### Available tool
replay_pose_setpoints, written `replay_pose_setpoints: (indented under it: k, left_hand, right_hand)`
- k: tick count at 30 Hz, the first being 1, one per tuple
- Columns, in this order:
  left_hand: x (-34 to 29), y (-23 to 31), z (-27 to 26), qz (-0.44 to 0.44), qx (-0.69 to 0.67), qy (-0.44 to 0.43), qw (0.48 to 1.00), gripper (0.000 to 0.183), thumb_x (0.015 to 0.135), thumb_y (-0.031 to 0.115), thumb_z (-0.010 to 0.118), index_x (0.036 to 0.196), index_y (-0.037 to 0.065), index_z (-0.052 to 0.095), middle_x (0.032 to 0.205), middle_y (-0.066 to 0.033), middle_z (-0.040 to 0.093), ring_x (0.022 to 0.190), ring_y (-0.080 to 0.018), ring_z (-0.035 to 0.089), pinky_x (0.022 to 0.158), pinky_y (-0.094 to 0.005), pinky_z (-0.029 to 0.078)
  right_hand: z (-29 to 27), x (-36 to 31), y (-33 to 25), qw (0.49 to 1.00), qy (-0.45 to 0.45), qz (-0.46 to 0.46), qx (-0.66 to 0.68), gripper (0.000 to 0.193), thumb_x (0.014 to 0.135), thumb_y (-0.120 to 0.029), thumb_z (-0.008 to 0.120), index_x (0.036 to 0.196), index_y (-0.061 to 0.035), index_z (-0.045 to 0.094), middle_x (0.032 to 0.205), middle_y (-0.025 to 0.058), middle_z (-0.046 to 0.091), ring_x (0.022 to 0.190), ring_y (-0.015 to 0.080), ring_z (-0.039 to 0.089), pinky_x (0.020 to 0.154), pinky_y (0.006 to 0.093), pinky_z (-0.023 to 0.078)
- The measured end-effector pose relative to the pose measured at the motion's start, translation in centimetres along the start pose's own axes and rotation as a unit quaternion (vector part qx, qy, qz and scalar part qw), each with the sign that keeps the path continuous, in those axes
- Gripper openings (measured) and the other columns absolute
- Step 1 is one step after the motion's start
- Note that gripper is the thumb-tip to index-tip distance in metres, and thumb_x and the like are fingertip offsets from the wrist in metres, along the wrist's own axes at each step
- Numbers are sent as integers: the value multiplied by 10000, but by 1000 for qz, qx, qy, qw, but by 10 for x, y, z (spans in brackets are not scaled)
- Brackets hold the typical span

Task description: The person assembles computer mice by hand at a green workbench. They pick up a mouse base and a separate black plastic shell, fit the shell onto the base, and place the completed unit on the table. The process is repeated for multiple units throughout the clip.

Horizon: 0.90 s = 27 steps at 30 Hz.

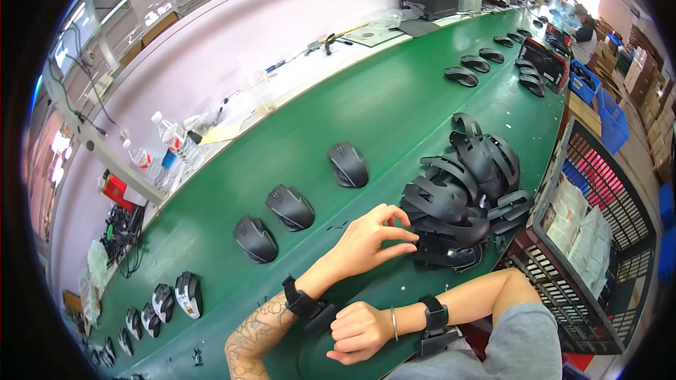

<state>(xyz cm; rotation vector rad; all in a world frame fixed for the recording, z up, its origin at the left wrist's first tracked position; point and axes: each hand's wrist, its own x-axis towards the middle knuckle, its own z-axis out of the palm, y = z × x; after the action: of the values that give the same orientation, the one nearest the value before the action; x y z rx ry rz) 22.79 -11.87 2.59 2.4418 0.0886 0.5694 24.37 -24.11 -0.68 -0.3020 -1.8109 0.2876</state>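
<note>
My left hand (pixel 377 241) reaches over the green table, fingers apart and nothing visible between them. Its fingertips are at the near-left edge of a heap of black curved plastic mouse shells (pixel 451 204). Close to my body, my right hand (pixel 358 332) is curled into a loose fist; whatever it may hold is hidden. Black straps with small boxes sit on both wrists. Left of the heap stand three black computer mice: one farther off (pixel 348 164), one in the middle (pixel 289 207) and one nearest (pixel 255 238).
A black plastic crate (pixel 605 324) with wrapped white packs stands at my right. More mice sit farther along the bench, some (pixel 461 76) at the far right; others with light sides (pixel 188 294) are at lower left. Water bottles (pixel 176 139) line the back shelf. A person (pixel 584 35) is far off.
</note>
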Motion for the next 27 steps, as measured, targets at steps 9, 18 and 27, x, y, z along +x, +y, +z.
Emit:
replay_pose_setpoints:
  k: [9,18,27]
  left_hand:
    - [0,6,12,7,-89,-2,996,121,755,164,729,860,105,717,1045,-16,581,932,-199,534,765,-329,470]
    - [-14,17,2,-129,-414,133,891,105,856,84,648,869,-18,669,958,-64,607,886,-123,561,763,-258,458]
    - [-93,37,-50,-292,-288,410,815,134,914,87,577,823,-10,593,927,-47,562,758,-152,638,664,-262,510]
  right_hand:
    - [2,2,1,999,23,19,22,307,741,-33,665,561,-64,417,531,36,393,437,207,424,396,317,330]
    - [-8,11,-5,999,14,-25,-19,288,739,-33,671,569,-72,442,558,25,395,466,186,421,415,301,328]
    - [-16,25,16,927,29,207,-313,685,666,-137,743,1303,-135,489,1273,147,424,1145,295,432,965,417,362]
